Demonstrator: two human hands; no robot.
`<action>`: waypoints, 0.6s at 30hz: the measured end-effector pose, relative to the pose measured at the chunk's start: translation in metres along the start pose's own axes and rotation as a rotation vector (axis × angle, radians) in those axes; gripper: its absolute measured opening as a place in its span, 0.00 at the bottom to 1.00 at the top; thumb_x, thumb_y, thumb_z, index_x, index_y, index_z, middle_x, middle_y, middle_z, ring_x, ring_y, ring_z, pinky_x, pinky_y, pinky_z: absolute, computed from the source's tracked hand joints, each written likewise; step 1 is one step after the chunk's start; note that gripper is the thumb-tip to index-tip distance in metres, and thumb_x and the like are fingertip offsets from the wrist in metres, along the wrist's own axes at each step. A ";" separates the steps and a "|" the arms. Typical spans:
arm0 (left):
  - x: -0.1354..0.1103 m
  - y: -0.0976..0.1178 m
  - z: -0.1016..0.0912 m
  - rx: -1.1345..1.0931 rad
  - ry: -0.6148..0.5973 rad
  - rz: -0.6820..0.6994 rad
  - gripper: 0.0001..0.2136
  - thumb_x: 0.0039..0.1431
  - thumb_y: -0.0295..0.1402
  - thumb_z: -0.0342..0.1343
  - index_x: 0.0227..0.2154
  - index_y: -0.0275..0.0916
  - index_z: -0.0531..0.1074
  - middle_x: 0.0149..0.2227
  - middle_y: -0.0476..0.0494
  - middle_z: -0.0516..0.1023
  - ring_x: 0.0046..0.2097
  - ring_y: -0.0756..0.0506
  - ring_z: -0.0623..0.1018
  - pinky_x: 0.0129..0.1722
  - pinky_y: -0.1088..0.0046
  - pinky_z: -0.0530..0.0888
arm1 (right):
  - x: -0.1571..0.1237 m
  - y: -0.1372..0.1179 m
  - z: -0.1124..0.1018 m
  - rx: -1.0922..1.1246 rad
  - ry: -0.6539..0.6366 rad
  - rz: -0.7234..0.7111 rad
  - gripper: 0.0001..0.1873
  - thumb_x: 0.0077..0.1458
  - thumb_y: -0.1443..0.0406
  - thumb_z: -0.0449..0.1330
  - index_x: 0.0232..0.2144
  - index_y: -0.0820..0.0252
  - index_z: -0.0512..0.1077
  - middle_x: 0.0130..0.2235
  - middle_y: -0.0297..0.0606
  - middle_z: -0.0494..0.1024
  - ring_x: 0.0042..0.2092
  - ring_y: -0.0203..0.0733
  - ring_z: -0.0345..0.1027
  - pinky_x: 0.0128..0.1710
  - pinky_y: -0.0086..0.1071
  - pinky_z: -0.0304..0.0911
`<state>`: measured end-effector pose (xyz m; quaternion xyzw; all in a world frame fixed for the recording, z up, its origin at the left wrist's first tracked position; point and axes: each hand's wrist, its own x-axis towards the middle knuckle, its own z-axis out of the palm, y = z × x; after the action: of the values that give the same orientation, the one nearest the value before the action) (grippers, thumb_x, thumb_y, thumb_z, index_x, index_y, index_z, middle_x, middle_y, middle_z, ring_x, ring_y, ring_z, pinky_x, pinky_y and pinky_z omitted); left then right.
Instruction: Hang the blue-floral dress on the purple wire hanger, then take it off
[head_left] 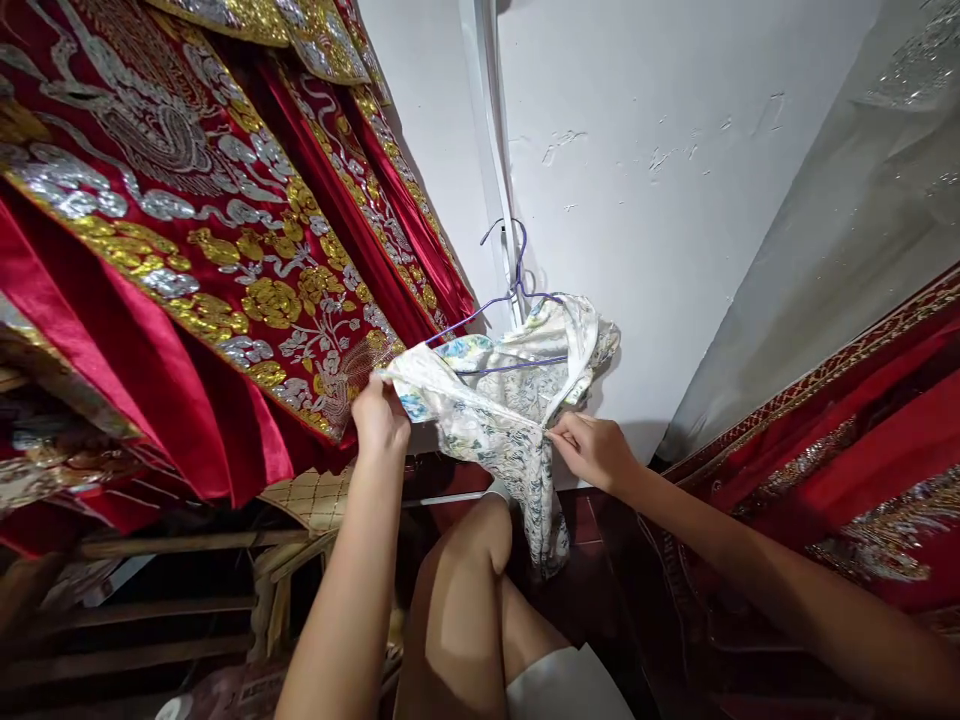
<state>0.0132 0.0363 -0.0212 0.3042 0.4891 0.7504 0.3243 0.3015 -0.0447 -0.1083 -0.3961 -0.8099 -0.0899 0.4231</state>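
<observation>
While both arms reach forward and up from the bottom of the view, the left hand [380, 414] is closed on the left edge of a pale flowered garment [504, 400], its fingers curled over the cloth and its back turned to the camera. The right hand [592, 450] comes in from the lower right with the forearm stretched long behind it; its thumb and fingertips pinch the garment at the middle front, where the fabric gathers into a seam. Between the two hands the garment is spread out, and below the right hand its lower part hangs down in a narrow fall.

Above the hands the garment sits on a thin purple wire hanger [517, 290], whose hook rises beside a white strip [491, 140] that runs up the white wall [660, 150] behind. Left of the left hand, nearly touching it, hangs a red robe [187, 250] thick with gold and silver embroidery. Right of the right arm lies more red embroidered cloth [862, 470], with a grey sheet [847, 230] above it. Below the hands the person's bare knee [465, 560] is raised, close under the hanging fabric. Wooden slats [150, 580] show at the lower left.
</observation>
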 end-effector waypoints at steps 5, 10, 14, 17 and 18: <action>-0.021 -0.059 -0.018 -0.079 0.001 -0.304 0.08 0.63 0.28 0.51 0.27 0.38 0.66 0.23 0.49 0.71 0.26 0.49 0.74 0.32 0.73 0.73 | -0.002 -0.010 -0.011 0.025 -0.086 -0.047 0.11 0.65 0.68 0.55 0.28 0.57 0.65 0.22 0.32 0.70 0.24 0.37 0.66 0.25 0.28 0.51; -0.049 -0.087 -0.031 -0.118 -0.122 -0.450 0.04 0.54 0.27 0.58 0.26 0.35 0.70 0.24 0.47 0.75 0.26 0.49 0.75 0.31 0.74 0.72 | -0.015 -0.014 -0.022 0.046 -0.241 -0.061 0.10 0.64 0.68 0.55 0.28 0.58 0.65 0.23 0.33 0.71 0.24 0.38 0.66 0.26 0.29 0.51; -0.067 -0.074 -0.033 -0.156 -0.254 -0.416 0.08 0.47 0.32 0.66 0.26 0.36 0.72 0.28 0.48 0.77 0.31 0.49 0.76 0.35 0.76 0.72 | -0.030 -0.019 -0.020 0.109 -0.649 0.058 0.08 0.59 0.69 0.58 0.27 0.58 0.67 0.25 0.36 0.75 0.27 0.40 0.67 0.29 0.32 0.52; -0.093 -0.049 -0.021 -0.168 -0.453 -0.346 0.12 0.48 0.39 0.68 0.29 0.38 0.73 0.31 0.48 0.77 0.33 0.49 0.75 0.37 0.75 0.72 | -0.028 -0.022 -0.014 0.345 -0.745 0.285 0.04 0.59 0.63 0.60 0.33 0.58 0.71 0.30 0.37 0.78 0.32 0.42 0.70 0.33 0.33 0.58; -0.105 -0.040 -0.016 -0.153 -0.562 -0.313 0.13 0.52 0.42 0.66 0.32 0.39 0.73 0.32 0.48 0.77 0.34 0.48 0.76 0.37 0.74 0.73 | -0.024 -0.023 -0.012 0.471 -0.714 0.365 0.08 0.62 0.59 0.59 0.37 0.57 0.72 0.31 0.37 0.78 0.34 0.42 0.71 0.35 0.33 0.60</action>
<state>0.0717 -0.0421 -0.0786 0.3953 0.3637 0.6128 0.5796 0.2999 -0.0797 -0.1140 -0.4316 -0.8202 0.3145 0.2050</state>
